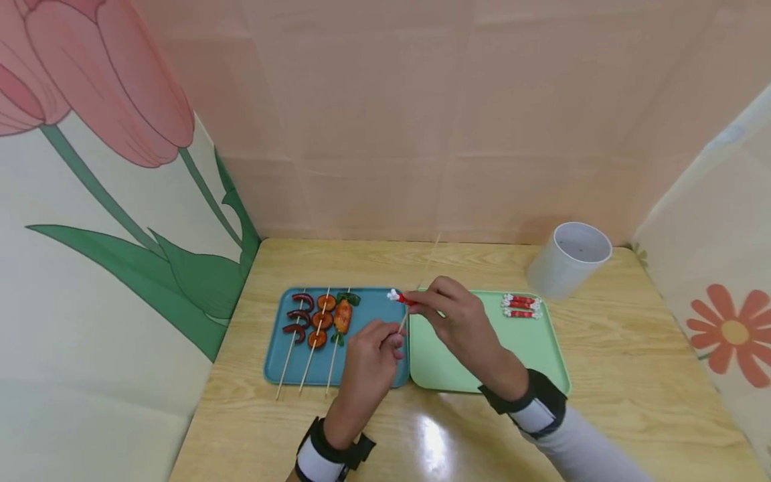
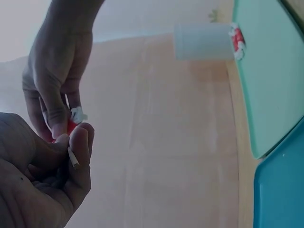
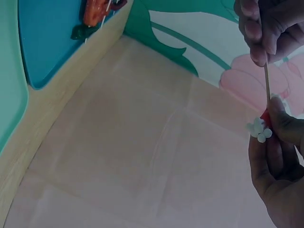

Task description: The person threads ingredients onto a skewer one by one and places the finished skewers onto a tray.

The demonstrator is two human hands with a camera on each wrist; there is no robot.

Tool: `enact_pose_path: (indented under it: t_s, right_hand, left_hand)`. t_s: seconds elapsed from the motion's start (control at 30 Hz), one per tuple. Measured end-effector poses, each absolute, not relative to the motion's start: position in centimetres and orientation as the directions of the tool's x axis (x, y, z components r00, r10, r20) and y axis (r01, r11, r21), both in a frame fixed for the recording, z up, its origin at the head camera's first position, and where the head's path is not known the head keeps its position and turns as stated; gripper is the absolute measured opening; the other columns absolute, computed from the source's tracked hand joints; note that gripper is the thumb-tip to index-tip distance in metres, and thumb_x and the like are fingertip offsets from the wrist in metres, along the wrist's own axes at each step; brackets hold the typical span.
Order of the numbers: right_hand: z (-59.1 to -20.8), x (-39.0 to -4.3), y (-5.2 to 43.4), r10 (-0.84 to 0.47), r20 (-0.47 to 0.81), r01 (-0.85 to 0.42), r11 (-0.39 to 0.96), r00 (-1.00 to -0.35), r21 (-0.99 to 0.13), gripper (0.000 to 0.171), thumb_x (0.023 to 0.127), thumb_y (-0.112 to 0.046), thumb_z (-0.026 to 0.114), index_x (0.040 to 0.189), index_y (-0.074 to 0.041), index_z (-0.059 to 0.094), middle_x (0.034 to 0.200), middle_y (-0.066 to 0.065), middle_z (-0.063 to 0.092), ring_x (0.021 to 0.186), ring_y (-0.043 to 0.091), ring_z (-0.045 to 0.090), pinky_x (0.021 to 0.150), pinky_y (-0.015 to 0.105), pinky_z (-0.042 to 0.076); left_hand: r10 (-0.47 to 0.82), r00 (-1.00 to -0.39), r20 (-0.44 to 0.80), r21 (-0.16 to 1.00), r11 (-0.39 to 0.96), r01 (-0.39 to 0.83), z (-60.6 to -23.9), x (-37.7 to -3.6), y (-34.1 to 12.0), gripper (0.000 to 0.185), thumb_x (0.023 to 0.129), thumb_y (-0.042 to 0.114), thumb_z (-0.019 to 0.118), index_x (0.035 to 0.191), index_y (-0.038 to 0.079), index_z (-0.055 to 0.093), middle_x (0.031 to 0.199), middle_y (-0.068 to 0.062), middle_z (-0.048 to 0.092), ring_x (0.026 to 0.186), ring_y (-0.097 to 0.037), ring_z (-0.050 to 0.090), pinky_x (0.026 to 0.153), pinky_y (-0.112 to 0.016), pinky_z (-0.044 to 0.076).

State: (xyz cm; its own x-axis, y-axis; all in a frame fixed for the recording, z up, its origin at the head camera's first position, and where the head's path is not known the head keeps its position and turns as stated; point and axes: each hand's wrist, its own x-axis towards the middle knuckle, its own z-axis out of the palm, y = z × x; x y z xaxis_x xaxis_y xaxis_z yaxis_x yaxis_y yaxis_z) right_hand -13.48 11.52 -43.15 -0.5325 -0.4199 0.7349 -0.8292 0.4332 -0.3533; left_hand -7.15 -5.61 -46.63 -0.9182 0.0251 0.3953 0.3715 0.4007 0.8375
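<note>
My left hand (image 1: 367, 355) pinches a stick (image 1: 402, 324) above the blue tray (image 1: 373, 308); my right hand (image 1: 458, 318) pinches a red candy (image 1: 402, 298) on it.

Even bright light; glare on the table (image 1: 430, 438); wrist views dim, soft.

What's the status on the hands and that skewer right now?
Left hand pinches bare skewer. Right hand pinches red-and-white piece at the stick. Both above blue tray and green tray. Nothing in the way.
</note>
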Motion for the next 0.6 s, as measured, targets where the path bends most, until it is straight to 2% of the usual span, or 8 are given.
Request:
enact_pose_path:
  t_s: [0.1, 0.17, 0.3, 0.43, 0.53, 0.6]
  right_hand:
    - [-43.2, -13.5, 11.5, -0.436, 0.729, -0.832, 0.439, -0.528, -0.340, 0.032, 0.076, 0.000, 0.085, 0.106, -0.008, 0.081, 0.081, 0.000, 0.055, 0.072, 0.009, 0.053, 0.060, 0.016, 0.045]
    - [-43.2, -13.6, 11.7, -0.439, 0.727, -0.834, 0.429, -0.528, -0.347, 0.031, 0.077, -0.002, 0.085, 0.107, -0.008, 0.080, 0.085, 0.000, 0.061, 0.075, 0.010, 0.059, 0.065, 0.014, 0.050]
    - [-43.7, -14.4, 13.5, -0.369, 0.698, -0.775, 0.450, -0.614, -0.444, 0.029, 0.080, -0.001, 0.082, 0.108, -0.008, 0.078, 0.096, 0.001, 0.074, 0.086, 0.014, 0.070, 0.077, 0.011, 0.055]
    - [-46.7, -16.8, 18.1, -0.286, 0.578, -0.598, 0.650, -0.764, -0.468, 0.019, 0.088, 0.002, 0.076, 0.105, -0.005, 0.077, 0.096, 0.006, 0.074, 0.085, 0.022, 0.072, 0.072, 0.027, 0.059]
    - [-50.3, -19.0, 22.9, -0.305, 0.410, -0.461, 0.808, -0.860, -0.367, 0.018, 0.088, 0.007, 0.072, 0.104, -0.001, 0.075, 0.094, 0.014, 0.071, 0.084, 0.031, 0.069, 0.069, 0.045, 0.058]
    - [-52.7, -20.0, 25.8, -0.326, 0.297, -0.414, 0.854, -0.898, -0.314, 0.020, 0.085, 0.010, 0.071, 0.103, 0.002, 0.074, 0.092, 0.018, 0.069, 0.083, 0.036, 0.067, 0.071, 0.051, 0.057]
  left_hand:
    - [0.019, -0.923, 0.383, 0.847, 0.393, 0.360, -46.7, -7.1, -5.7, 0.016, 0.094, -0.013, 0.061, 0.098, -0.007, 0.075, 0.088, -0.013, 0.069, 0.069, -0.019, 0.071, 0.061, -0.014, 0.058]
    - [0.009, -0.925, 0.380, 0.847, 0.399, 0.352, -46.9, -7.2, -5.9, 0.016, 0.094, -0.012, 0.061, 0.098, -0.006, 0.075, 0.088, -0.013, 0.069, 0.068, -0.019, 0.072, 0.061, -0.014, 0.058]
    - [-0.034, -0.934, 0.356, 0.856, 0.412, 0.311, -47.3, -7.2, -6.3, 0.015, 0.095, -0.011, 0.062, 0.101, -0.007, 0.075, 0.091, -0.014, 0.071, 0.070, -0.019, 0.072, 0.062, -0.014, 0.059]
    - [-0.074, -0.948, 0.311, 0.881, 0.396, 0.258, -47.9, -7.1, -7.3, 0.016, 0.096, -0.009, 0.061, 0.104, -0.007, 0.075, 0.092, -0.016, 0.071, 0.074, -0.017, 0.072, 0.064, -0.016, 0.060]
    - [-0.083, -0.954, 0.288, 0.894, 0.380, 0.237, -48.3, -6.9, -8.0, 0.016, 0.097, -0.008, 0.060, 0.105, -0.007, 0.075, 0.093, -0.017, 0.071, 0.074, -0.018, 0.071, 0.064, -0.017, 0.060]
    - [-0.082, -0.958, 0.277, 0.901, 0.369, 0.229, -48.3, -6.9, -8.4, 0.016, 0.097, -0.008, 0.060, 0.105, -0.007, 0.075, 0.093, -0.018, 0.071, 0.074, -0.019, 0.071, 0.064, -0.018, 0.061]
